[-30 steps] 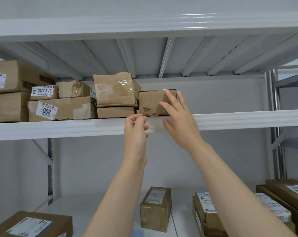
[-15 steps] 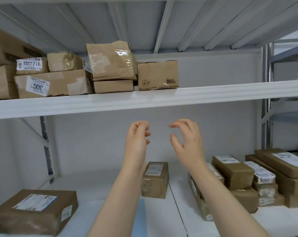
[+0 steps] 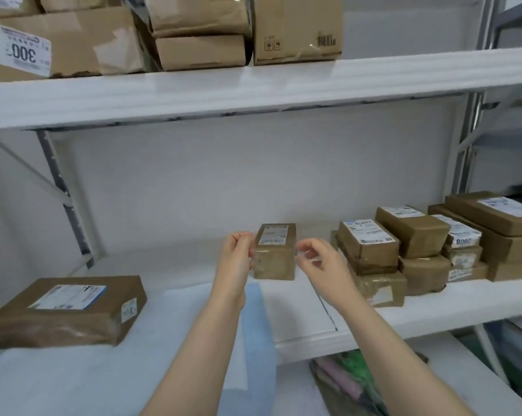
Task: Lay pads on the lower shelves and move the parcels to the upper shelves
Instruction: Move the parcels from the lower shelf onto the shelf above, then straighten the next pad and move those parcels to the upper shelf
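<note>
Lower shelf (image 3: 433,307), middle: 1 small parcel (image 3: 274,250) stands far back from the front edge, between my two hands. On my left hand (image 3: 235,262) the fingers are curled against the parcel's left edge; I cannot tell whether they grip it. On my right hand (image 3: 321,262) the fingers are loosely curled just beside its right edge, holding nothing. Near left: 1 large parcel (image 3: 67,310) lying flat on a white pad (image 3: 175,319). Right: stack of parcels (image 3: 415,235), at least 7, exact count unclear. Upper shelf (image 3: 253,94): at least 5 brown boxes (image 3: 297,28) in view, some cut off.
</note>
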